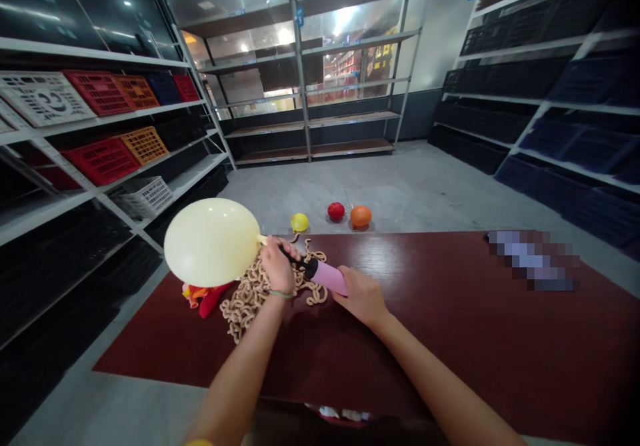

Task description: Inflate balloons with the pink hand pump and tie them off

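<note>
My left hand [277, 266] pinches the neck of a pale yellow inflated balloon [211, 243] onto the black nozzle of a pink hand pump [330, 277]. My right hand [363, 296] grips the pump's pink barrel. Under my left wrist lies a tangled heap of beige chain [257, 289] on a dark red table [450, 339]. Red and orange crumpled pieces [203, 297], possibly cloth or deflated balloons, sit beside the heap, partly hidden by the balloon.
Small yellow [299, 222], red [336, 211] and orange [361, 216] balls lie on the grey floor beyond the table. A pixelated object [533, 260] lies on the table's right side. Shelves with crates [103, 93] stand left; more shelving stands behind and right.
</note>
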Demonstrator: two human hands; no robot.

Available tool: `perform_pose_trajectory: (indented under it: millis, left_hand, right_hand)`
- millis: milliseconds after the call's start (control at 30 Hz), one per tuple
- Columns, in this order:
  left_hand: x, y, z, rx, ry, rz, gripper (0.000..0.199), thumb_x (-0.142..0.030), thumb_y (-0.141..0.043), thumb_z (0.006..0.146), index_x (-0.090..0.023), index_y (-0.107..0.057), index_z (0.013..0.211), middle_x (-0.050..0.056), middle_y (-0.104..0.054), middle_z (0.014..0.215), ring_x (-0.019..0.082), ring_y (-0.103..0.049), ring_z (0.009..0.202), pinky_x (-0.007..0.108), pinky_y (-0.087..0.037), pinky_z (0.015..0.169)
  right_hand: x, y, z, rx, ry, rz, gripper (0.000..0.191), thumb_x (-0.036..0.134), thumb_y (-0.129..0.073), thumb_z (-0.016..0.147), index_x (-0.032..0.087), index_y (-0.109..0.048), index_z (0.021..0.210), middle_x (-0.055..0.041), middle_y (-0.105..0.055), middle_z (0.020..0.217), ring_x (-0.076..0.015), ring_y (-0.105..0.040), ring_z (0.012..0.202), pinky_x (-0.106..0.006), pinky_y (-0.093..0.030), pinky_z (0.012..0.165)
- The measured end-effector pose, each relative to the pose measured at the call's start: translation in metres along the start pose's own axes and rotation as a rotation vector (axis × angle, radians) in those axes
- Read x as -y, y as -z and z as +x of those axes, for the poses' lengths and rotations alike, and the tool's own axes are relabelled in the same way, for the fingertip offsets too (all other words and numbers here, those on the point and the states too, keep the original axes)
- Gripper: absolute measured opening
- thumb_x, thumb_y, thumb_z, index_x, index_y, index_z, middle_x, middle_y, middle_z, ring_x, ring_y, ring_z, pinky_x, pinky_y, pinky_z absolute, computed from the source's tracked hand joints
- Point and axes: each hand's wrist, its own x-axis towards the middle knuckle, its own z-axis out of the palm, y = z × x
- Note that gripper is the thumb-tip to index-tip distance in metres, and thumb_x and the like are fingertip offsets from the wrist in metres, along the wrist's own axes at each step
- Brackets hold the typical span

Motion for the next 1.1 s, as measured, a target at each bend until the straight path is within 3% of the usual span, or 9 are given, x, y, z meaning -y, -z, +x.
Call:
perform_pose_trajectory:
  millis: [133, 233, 300, 400, 567, 667, 900, 1000, 1100]
  left_hand:
    - [-0.047, 0.005, 0.043, -0.02, -0.049, -0.021, 0.026, -0.035, -0.057, 0.085, -0.021, -0.041, 0.07, -0.007, -0.038, 0.052, 0.007, -0.038, 0.039, 0.019, -0.032, 0.038]
    - [-0.061, -0.003, 0.058, -0.04, -0.089, -0.047, 0.026, -0.036, -0.058, 0.084, -0.021, -0.041, 0.071, -0.007, -0.038, 0.053, 0.006, -0.037, 0.039, 0.018, -0.03, 0.037]
    - [-0.053, -0.01, 0.055, -0.059, -0.091, -0.068, 0.028, -0.037, -0.058, 0.085, -0.021, -0.04, 0.071, -0.007, -0.038, 0.053, 0.006, -0.037, 0.039, 0.018, -0.029, 0.037]
    - [-0.02, -0.019, 0.034, -0.037, -0.073, -0.037, 0.031, -0.041, -0.056, 0.086, -0.021, -0.04, 0.071, -0.007, -0.04, 0.054, 0.006, -0.039, 0.039, 0.018, -0.031, 0.037]
    - [0.028, -0.017, -0.001, 0.035, 0.021, 0.052, 0.038, -0.048, -0.052, 0.089, -0.02, -0.04, 0.067, -0.006, -0.041, 0.05, 0.007, -0.042, 0.038, 0.019, -0.035, 0.038]
    - [0.021, -0.012, 0.004, -0.004, 0.037, 0.056, 0.037, -0.047, -0.053, 0.088, -0.02, -0.039, 0.067, -0.006, -0.041, 0.05, 0.007, -0.041, 0.037, 0.019, -0.034, 0.038]
    - [-0.043, -0.012, 0.054, -0.042, -0.05, 0.008, 0.028, -0.039, -0.057, 0.086, -0.021, -0.041, 0.071, -0.008, -0.037, 0.051, 0.006, -0.036, 0.037, 0.018, -0.028, 0.036]
    - [-0.04, -0.016, 0.053, -0.074, -0.057, -0.012, 0.028, -0.039, -0.057, 0.086, -0.021, -0.041, 0.072, -0.008, -0.036, 0.051, 0.006, -0.034, 0.036, 0.018, -0.026, 0.035]
    - [-0.016, -0.021, 0.034, -0.055, -0.029, -0.004, 0.033, -0.044, -0.058, 0.086, -0.021, -0.039, 0.07, -0.008, -0.037, 0.05, 0.006, -0.036, 0.036, 0.017, -0.028, 0.035]
  right_hand:
    - [0.004, 0.0, 0.003, 0.021, -0.019, 0.041, 0.038, 0.037, -0.059, 0.084, 0.022, -0.052, 0.118, -0.0049, -0.068, 0.098, -0.0205, -0.064, 0.086, -0.03, -0.043, 0.073]
    - [0.002, -0.003, 0.004, 0.008, -0.046, 0.067, 0.039, 0.037, -0.059, 0.083, 0.022, -0.051, 0.118, -0.0049, -0.068, 0.099, -0.0206, -0.064, 0.086, -0.03, -0.043, 0.072]
    - [0.0, -0.005, 0.005, -0.021, -0.073, 0.059, 0.04, 0.037, -0.06, 0.083, 0.021, -0.051, 0.119, -0.0055, -0.068, 0.1, -0.0209, -0.064, 0.086, -0.03, -0.042, 0.071]
    - [-0.002, -0.007, 0.004, -0.064, -0.12, 0.026, 0.039, 0.036, -0.062, 0.082, 0.02, -0.052, 0.117, -0.0057, -0.068, 0.099, -0.0207, -0.064, 0.084, -0.029, -0.041, 0.07]
    - [-0.001, -0.005, 0.003, -0.052, -0.099, -0.021, 0.039, 0.037, -0.061, 0.083, 0.02, -0.053, 0.116, -0.0051, -0.067, 0.097, -0.0207, -0.064, 0.084, -0.029, -0.039, 0.069]
    - [0.001, -0.002, 0.002, -0.026, -0.065, -0.027, 0.038, 0.039, -0.06, 0.084, 0.02, -0.053, 0.116, -0.0054, -0.068, 0.096, -0.0201, -0.064, 0.083, -0.028, -0.039, 0.069]
    - [0.003, -0.001, 0.005, 0.005, -0.062, 0.036, 0.039, 0.039, -0.06, 0.083, 0.021, -0.052, 0.117, -0.0055, -0.068, 0.098, -0.0203, -0.064, 0.084, -0.029, -0.04, 0.07]
    - [0.001, -0.004, 0.005, -0.021, -0.077, 0.018, 0.038, 0.037, -0.061, 0.082, 0.021, -0.052, 0.116, -0.0055, -0.068, 0.097, -0.0206, -0.064, 0.084, -0.029, -0.04, 0.07]
    - [-0.001, -0.005, 0.004, -0.056, -0.102, -0.014, 0.038, 0.036, -0.061, 0.081, 0.021, -0.053, 0.115, -0.0058, -0.068, 0.098, -0.0207, -0.063, 0.083, -0.029, -0.039, 0.069]
